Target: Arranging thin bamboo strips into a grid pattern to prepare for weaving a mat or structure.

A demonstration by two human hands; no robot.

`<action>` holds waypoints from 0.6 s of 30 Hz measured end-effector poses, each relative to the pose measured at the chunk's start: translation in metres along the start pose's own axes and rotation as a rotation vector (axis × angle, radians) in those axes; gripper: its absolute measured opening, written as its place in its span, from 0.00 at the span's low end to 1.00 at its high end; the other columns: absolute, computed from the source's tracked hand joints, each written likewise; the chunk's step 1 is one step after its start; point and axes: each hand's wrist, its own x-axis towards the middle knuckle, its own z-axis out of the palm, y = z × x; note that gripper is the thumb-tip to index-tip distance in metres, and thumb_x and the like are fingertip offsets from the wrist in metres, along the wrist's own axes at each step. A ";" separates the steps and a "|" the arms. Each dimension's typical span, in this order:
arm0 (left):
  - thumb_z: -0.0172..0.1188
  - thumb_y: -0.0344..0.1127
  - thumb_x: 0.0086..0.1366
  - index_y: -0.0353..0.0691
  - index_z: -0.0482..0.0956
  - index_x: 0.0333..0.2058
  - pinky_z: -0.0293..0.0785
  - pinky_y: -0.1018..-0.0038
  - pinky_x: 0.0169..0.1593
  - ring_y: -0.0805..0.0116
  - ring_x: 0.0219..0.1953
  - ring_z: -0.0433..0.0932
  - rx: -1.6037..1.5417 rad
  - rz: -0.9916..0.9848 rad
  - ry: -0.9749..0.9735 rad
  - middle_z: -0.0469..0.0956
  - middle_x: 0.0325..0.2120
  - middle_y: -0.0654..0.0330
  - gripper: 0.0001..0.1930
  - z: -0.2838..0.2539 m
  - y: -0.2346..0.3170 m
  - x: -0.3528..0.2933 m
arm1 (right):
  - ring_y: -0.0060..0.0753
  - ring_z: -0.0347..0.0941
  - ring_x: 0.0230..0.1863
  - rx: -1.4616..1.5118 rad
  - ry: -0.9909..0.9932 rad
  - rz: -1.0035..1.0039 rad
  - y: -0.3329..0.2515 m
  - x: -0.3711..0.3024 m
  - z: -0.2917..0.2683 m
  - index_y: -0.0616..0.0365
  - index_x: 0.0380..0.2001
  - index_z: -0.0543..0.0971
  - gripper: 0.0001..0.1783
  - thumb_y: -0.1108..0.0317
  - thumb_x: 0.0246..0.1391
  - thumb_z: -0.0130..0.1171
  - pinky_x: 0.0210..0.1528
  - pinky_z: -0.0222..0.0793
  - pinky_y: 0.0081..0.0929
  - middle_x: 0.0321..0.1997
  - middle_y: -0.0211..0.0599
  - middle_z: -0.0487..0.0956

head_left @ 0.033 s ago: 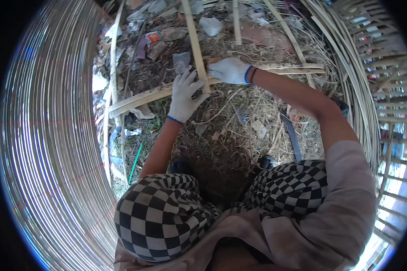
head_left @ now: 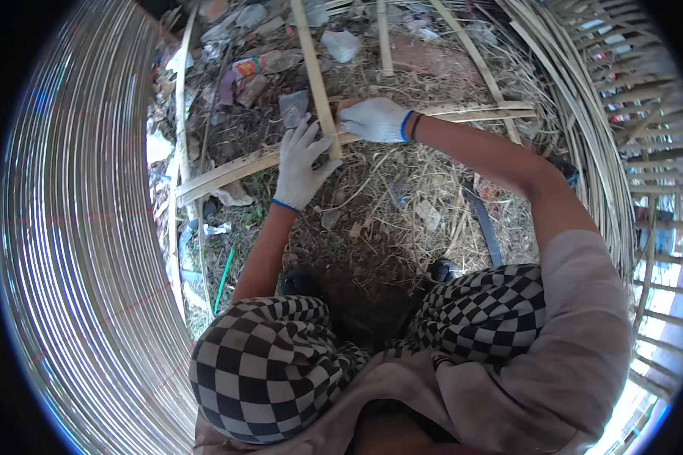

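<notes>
Both of my hands wear white knit gloves with blue cuffs. My left hand (head_left: 301,167) lies with fingers spread on a pale split-bamboo crosspiece (head_left: 224,175), its thumb beside the lower end of a lengthwise bamboo strip (head_left: 316,67). That strip crosses over the crosspiece between my two hands. On the other side of the crossing, my right hand (head_left: 378,120) has its fingers curled at the crosspiece. What it grips is hidden by the glove. A small brownish-orange piece (head_left: 347,104) shows beside its fingertips; I cannot tell what it is.
A wall of thin slats (head_left: 83,212) rises at left. Bundled bamboo strips (head_left: 569,83) and a lattice fence (head_left: 664,189) stand at right. A grey blade-like strip (head_left: 484,227) lies near my right knee. A green stick (head_left: 224,280) and litter (head_left: 340,47) lie on the straw-covered ground.
The scene sits slightly further left in the picture. Both hands stay by the crossing of the bamboo strips, with the left thumb a little lower.
</notes>
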 end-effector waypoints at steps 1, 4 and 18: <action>0.76 0.40 0.51 0.43 0.82 0.47 0.57 0.47 0.68 0.45 0.67 0.66 0.004 0.005 0.010 0.74 0.58 0.47 0.24 0.003 0.000 0.001 | 0.50 0.79 0.41 -0.010 0.004 0.033 0.001 -0.007 -0.004 0.54 0.40 0.76 0.12 0.58 0.65 0.50 0.45 0.75 0.45 0.40 0.42 0.78; 0.76 0.40 0.52 0.43 0.81 0.48 0.58 0.47 0.68 0.44 0.66 0.66 -0.013 0.032 0.021 0.74 0.58 0.47 0.24 0.010 0.004 0.005 | 0.53 0.78 0.42 -0.043 0.047 0.103 0.010 -0.033 -0.013 0.53 0.45 0.77 0.17 0.53 0.61 0.58 0.47 0.74 0.48 0.40 0.45 0.78; 0.76 0.34 0.50 0.41 0.79 0.51 0.61 0.50 0.68 0.46 0.64 0.69 -0.007 0.043 0.071 0.75 0.58 0.50 0.27 0.007 0.011 0.003 | 0.49 0.73 0.55 -0.136 0.103 0.344 0.064 -0.148 -0.040 0.58 0.61 0.73 0.22 0.63 0.66 0.53 0.60 0.69 0.46 0.53 0.47 0.77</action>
